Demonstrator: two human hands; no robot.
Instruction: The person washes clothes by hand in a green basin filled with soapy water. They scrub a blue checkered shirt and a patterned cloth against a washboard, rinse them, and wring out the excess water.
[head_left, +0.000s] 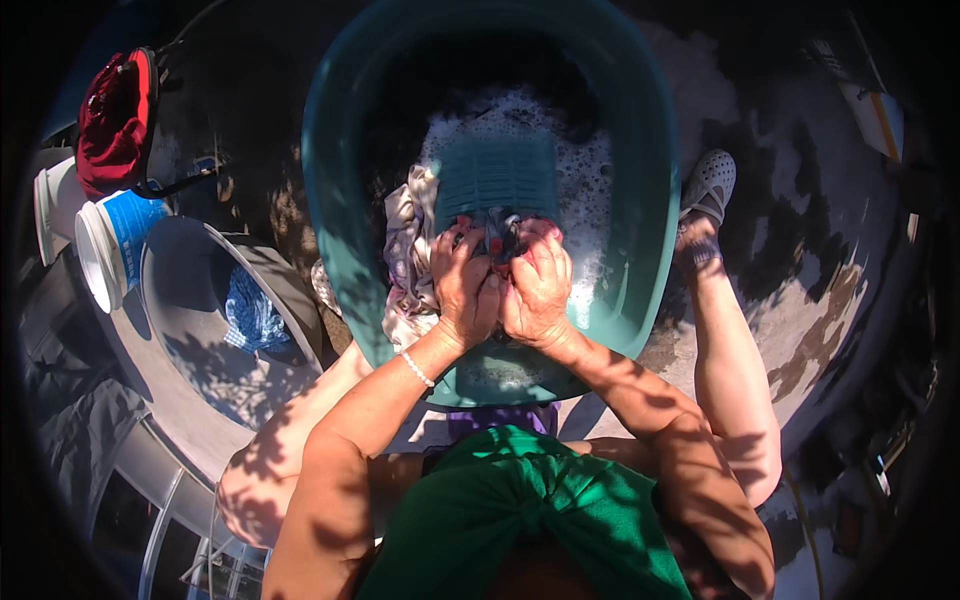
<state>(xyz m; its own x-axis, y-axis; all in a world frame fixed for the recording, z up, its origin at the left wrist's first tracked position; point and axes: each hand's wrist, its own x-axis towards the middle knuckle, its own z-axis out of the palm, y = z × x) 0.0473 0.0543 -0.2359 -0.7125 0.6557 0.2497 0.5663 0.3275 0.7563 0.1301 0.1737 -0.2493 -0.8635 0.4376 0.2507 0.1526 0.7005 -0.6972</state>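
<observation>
Both hands are over a teal plastic tub (660, 225) standing between my legs. My left hand (466, 289) and my right hand (536, 292) grip a wet, bunched cloth (495, 232) in dark, grey and red colours. They press it at the near end of a ridged teal washboard (499, 176). A wet pale garment with purplish patches (409, 247) lies along the left of the washboard, beside my left hand. Soapy foam (589, 187) floats on the water around the board. The underside of the bunched cloth is hidden by my hands.
A grey basin (180, 285) with a blue checked cloth (256, 311) stands to the left. Beyond it are a white bucket with a blue label (124, 240) and a dark red cloth item (116, 127). My right foot, in a pale clog (709, 184), rests beside the tub.
</observation>
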